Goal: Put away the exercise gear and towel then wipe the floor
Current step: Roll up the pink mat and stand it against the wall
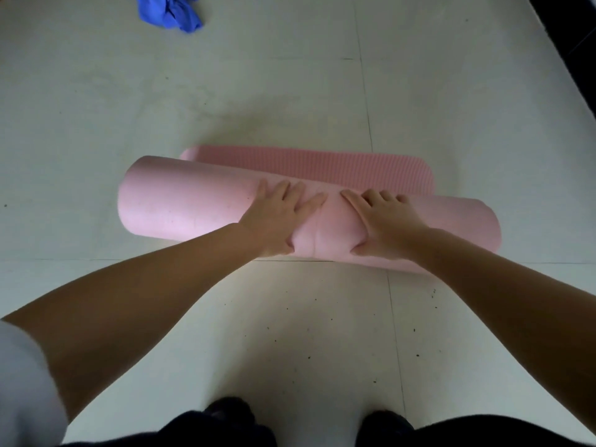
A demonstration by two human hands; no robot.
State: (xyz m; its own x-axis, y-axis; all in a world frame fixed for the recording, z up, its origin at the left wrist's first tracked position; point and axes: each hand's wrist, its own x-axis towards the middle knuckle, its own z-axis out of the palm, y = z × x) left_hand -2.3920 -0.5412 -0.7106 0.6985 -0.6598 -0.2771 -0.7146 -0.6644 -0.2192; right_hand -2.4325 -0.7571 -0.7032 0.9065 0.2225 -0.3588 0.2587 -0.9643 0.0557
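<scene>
A pink exercise mat lies on the pale tiled floor, rolled into a thick tube from left to right. A short ribbed strip of it lies flat just beyond the roll. My left hand presses flat on top of the roll near its middle, fingers straight and spread. My right hand presses on the roll beside it, fingers straight, thumb down the near side. A crumpled blue towel lies on the floor far ahead at the upper left.
Pale floor tiles with dark specks stretch between the roll and my knees in dark trousers. A dark edge runs along the upper right corner.
</scene>
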